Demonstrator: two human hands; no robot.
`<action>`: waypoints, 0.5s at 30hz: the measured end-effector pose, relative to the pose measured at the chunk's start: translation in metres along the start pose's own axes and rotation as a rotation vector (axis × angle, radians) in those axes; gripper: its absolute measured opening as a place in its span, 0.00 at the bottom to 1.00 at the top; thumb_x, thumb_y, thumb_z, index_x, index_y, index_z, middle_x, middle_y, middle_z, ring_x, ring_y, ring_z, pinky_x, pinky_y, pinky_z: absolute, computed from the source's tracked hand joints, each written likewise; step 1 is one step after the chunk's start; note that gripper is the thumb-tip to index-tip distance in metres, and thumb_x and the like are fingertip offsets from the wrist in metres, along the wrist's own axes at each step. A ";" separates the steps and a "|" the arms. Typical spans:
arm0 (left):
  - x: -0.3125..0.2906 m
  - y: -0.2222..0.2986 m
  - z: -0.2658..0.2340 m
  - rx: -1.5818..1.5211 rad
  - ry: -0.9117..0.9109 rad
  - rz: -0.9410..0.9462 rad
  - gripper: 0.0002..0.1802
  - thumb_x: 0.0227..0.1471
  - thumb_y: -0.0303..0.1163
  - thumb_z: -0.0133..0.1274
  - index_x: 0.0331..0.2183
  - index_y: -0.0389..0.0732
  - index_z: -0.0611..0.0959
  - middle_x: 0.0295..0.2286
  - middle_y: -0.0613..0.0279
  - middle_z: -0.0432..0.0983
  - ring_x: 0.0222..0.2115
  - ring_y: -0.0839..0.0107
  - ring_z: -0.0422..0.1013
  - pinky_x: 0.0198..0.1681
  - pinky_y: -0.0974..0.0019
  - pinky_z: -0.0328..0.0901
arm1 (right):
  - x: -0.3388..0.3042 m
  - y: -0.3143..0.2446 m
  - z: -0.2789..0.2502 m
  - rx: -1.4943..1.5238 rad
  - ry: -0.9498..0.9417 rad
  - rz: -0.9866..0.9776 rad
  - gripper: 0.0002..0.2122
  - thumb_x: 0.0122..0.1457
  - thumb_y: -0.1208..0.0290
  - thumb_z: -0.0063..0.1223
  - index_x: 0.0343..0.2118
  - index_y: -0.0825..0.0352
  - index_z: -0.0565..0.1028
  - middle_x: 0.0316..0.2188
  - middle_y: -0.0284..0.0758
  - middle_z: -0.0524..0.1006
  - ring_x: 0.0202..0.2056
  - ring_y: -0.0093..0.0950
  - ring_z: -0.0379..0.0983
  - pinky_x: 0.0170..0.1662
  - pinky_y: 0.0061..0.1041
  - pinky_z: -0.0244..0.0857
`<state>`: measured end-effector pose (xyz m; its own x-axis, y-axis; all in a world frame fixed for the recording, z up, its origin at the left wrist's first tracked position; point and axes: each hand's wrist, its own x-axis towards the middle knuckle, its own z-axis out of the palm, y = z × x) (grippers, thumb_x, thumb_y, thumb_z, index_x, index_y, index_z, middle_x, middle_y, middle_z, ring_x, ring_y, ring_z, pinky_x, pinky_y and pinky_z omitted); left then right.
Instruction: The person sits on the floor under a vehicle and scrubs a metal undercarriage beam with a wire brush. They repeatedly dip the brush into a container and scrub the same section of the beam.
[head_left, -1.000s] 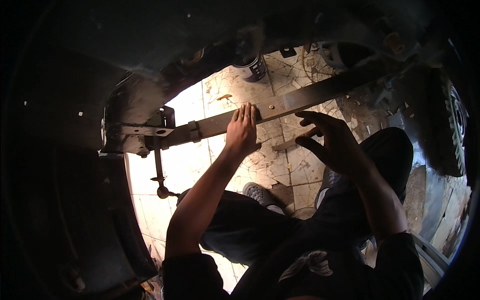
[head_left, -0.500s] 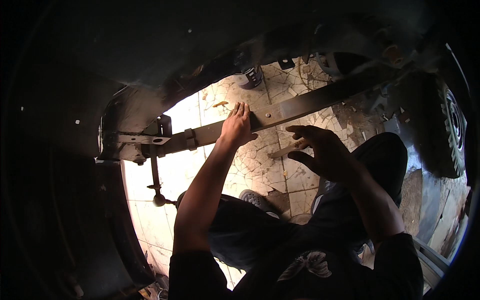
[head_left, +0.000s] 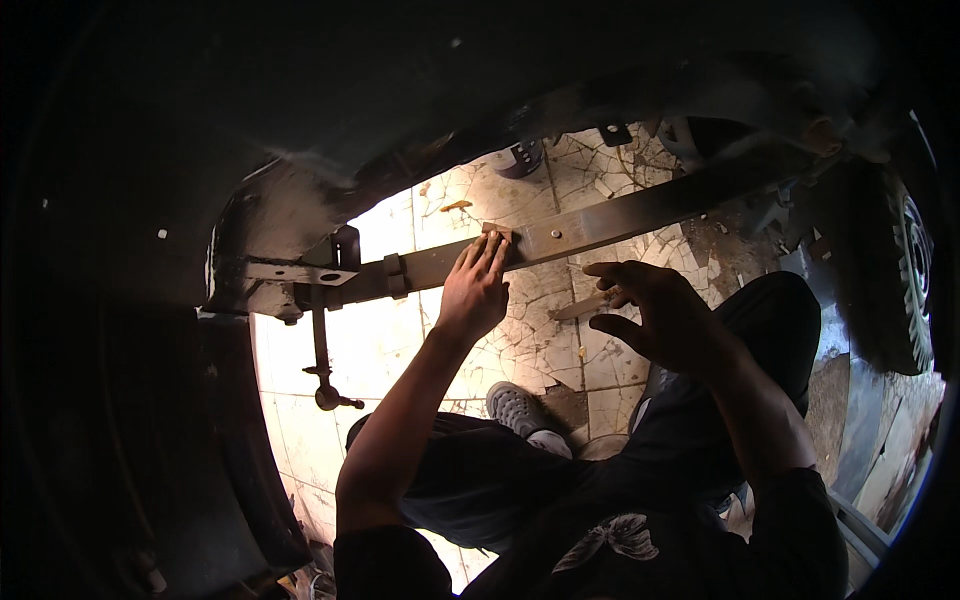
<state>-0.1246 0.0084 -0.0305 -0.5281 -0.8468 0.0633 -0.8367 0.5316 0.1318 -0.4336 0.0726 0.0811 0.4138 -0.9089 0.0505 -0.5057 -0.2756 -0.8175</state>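
Note:
My left hand [head_left: 478, 292] presses its fingers down on a small brown piece of sandpaper [head_left: 497, 231], which lies on the upper face of a long flat steel leaf spring [head_left: 590, 227]. Part of the sandpaper shows past the fingertips. To the right of it, my right hand [head_left: 655, 315] hovers on the near side of the spring, thumb and fingers apart. Behind its fingers shows a thin pale strip [head_left: 580, 308]; the hand does not visibly grip it. A bolt head [head_left: 557, 234] sits on the spring, and a metal clamp [head_left: 396, 275] wraps it farther left.
Dark vehicle bodywork arches overhead. A bracket [head_left: 300, 272] meets the spring's left end, with a ball-ended rod [head_left: 325, 395] hanging below. A tin [head_left: 518, 160] stands on the cracked tile floor beyond. A wheel [head_left: 912, 275] is at far right. My knees flank the near floor.
My left hand has drawn back toward me, and the sandpaper now shows beyond its fingertips. My right hand keeps nearly the same pose. The whole view has shifted slightly.

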 end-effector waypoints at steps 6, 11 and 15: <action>0.007 -0.024 0.000 -0.190 0.061 -0.009 0.28 0.58 0.22 0.53 0.60 0.32 0.75 0.58 0.43 0.75 0.59 0.51 0.71 0.64 0.52 0.65 | 0.002 -0.003 0.009 -0.024 -0.044 0.007 0.28 0.60 0.62 0.70 0.61 0.66 0.74 0.50 0.47 0.82 0.45 0.37 0.84 0.51 0.35 0.77; 0.041 -0.033 0.014 -0.123 0.437 0.098 0.24 0.55 0.23 0.59 0.55 0.43 0.82 0.45 0.56 0.84 0.44 0.53 0.78 0.51 0.56 0.73 | 0.003 -0.013 0.012 -0.013 -0.017 -0.002 0.24 0.60 0.68 0.70 0.57 0.71 0.75 0.47 0.51 0.82 0.45 0.42 0.84 0.49 0.36 0.77; 0.061 -0.031 -0.010 -0.122 0.097 -0.044 0.07 0.56 0.31 0.59 0.35 0.48 0.92 0.40 0.62 0.86 0.45 0.56 0.75 0.49 0.55 0.72 | 0.001 0.000 0.017 -0.067 -0.020 -0.061 0.25 0.60 0.67 0.70 0.58 0.70 0.75 0.46 0.50 0.82 0.43 0.42 0.84 0.48 0.36 0.77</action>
<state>-0.1298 -0.0600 -0.0205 -0.4699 -0.8699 0.1498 -0.8317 0.4932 0.2549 -0.4203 0.0770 0.0717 0.4597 -0.8838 0.0868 -0.5288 -0.3509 -0.7728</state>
